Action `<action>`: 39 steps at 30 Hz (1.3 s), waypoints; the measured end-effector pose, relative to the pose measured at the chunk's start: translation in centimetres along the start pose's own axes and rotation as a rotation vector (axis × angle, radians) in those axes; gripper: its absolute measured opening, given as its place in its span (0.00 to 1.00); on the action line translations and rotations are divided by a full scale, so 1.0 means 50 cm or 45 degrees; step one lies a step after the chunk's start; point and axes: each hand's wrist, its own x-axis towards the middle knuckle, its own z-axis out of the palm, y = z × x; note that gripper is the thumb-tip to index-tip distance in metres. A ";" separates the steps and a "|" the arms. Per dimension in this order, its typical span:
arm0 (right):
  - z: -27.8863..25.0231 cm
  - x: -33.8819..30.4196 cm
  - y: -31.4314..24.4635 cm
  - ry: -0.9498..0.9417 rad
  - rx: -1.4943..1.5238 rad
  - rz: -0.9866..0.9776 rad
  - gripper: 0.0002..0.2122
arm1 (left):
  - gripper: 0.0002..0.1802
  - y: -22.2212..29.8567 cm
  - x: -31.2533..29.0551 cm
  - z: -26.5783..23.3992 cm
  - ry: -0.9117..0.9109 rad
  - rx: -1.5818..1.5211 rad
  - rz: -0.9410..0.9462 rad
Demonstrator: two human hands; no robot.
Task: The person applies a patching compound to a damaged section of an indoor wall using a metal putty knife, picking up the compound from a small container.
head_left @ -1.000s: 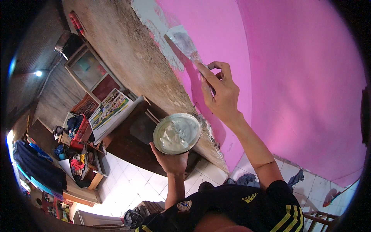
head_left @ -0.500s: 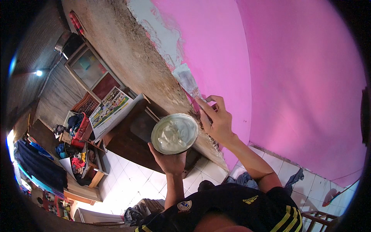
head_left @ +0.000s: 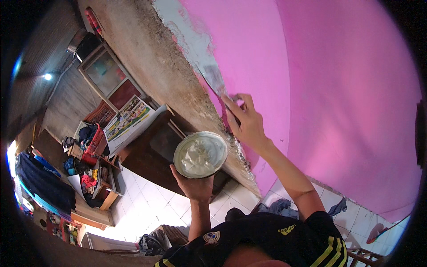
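My left hand [head_left: 195, 187] holds a round bowl [head_left: 176, 162] from below, with its thumb up along the side. Thick whitish putty [head_left: 198, 153] lies in the bowl, heaped in the middle and smeared up the wall. Ahead of it my right hand [head_left: 247, 122] grips the handle of a putty knife [head_left: 214, 80], its forefinger stretched along the tool. The broad blade touches the edge of the pink wall [head_left: 249, 49], at the lower end of a rough pale grey putty strip [head_left: 187, 33].
Bare, crumbly plaster [head_left: 142, 49] runs along the wall's edge. Left of the bowl stands a dark wooden cabinet [head_left: 142, 167] with a printed sheet [head_left: 129, 124] on it. Clothes [head_left: 90, 180] are piled at the far left. White tiles [head_left: 153, 200] cover the floor.
My right hand and the putty knife have moved a little up along the wall edge, and the blade now sits more tilted. The bowl stays nearly in place in my left hand.
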 end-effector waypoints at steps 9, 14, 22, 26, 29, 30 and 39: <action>-0.049 0.036 -0.014 0.097 0.045 -0.010 0.20 | 0.36 0.003 -0.004 0.006 0.018 0.011 0.067; -0.033 0.115 -0.014 0.092 0.062 -0.041 0.17 | 0.36 0.001 -0.012 0.028 0.045 0.036 0.053; -0.015 0.000 0.003 -0.071 0.104 0.001 0.20 | 0.35 0.002 -0.015 0.028 0.044 -0.035 0.047; -0.037 -0.047 0.011 -0.102 0.095 0.029 0.20 | 0.37 0.001 -0.020 0.031 0.124 0.018 0.077; -0.058 -0.010 0.007 -0.074 0.088 0.041 0.20 | 0.37 -0.003 -0.022 0.044 0.181 0.048 0.098; -0.059 0.010 0.007 -0.054 0.086 0.043 0.20 | 0.37 -0.005 -0.020 0.044 0.170 0.040 0.103; -0.003 -0.026 0.028 -0.177 0.130 0.044 0.20 | 0.37 -0.011 -0.020 0.038 0.158 0.063 0.127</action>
